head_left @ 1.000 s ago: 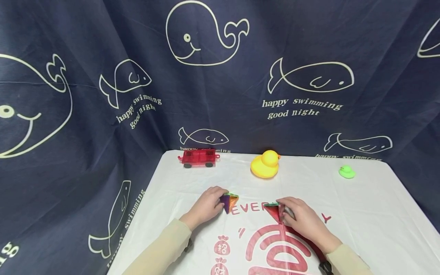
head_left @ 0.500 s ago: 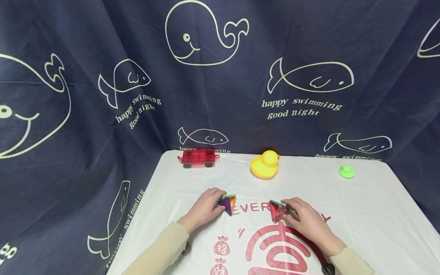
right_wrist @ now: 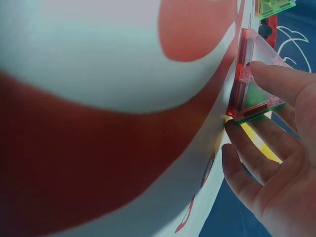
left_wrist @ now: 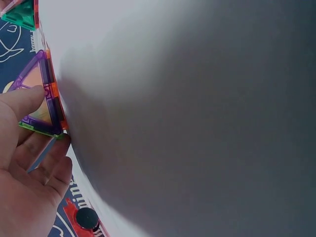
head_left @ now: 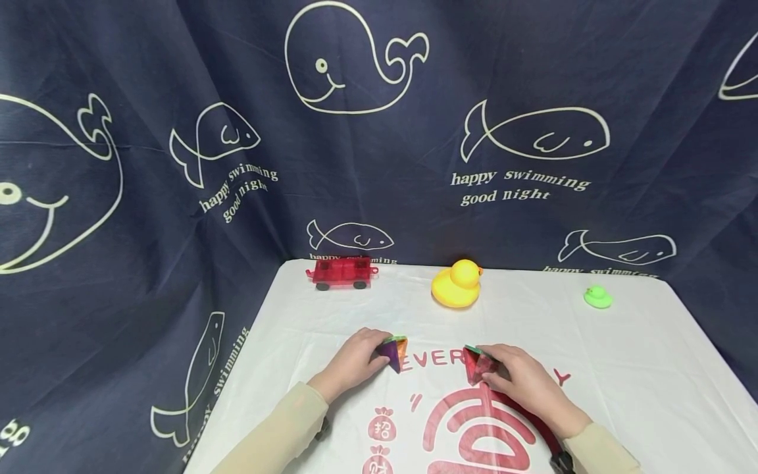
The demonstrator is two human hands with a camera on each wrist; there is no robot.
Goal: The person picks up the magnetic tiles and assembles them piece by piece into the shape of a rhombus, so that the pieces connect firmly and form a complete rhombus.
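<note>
Near the middle of the table, my left hand (head_left: pixel 355 359) pinches a small pyramid of magnetic tiles (head_left: pixel 391 353) with purple, orange and green faces. In the left wrist view the thumb presses the purple-framed triangle (left_wrist: pixel 55 106), and fingers lie along its green side. Across a gap to the right, my right hand (head_left: pixel 527 382) holds another magnetic-tile pyramid (head_left: pixel 472 367) in red, pink and green. The right wrist view has the thumb on its pink triangle (right_wrist: pixel 252 74) and fingertips by the green tile (right_wrist: pixel 256 116). Both pyramids have a flat tile uppermost and taper downward.
Along the back of the white-covered table (head_left: pixel 320 316) stand a red toy wagon (head_left: pixel 343 272), a yellow rubber duck (head_left: pixel 457 284) and a small green duck (head_left: pixel 598 297). A dark blue curtain (head_left: pixel 379 164) with fish drawings hangs directly behind.
My right hand has turned its pyramid, so the red face looks narrower and the pink face shows. The left hand's pyramid has shifted slightly nearer and turned a little. Both stay held.
</note>
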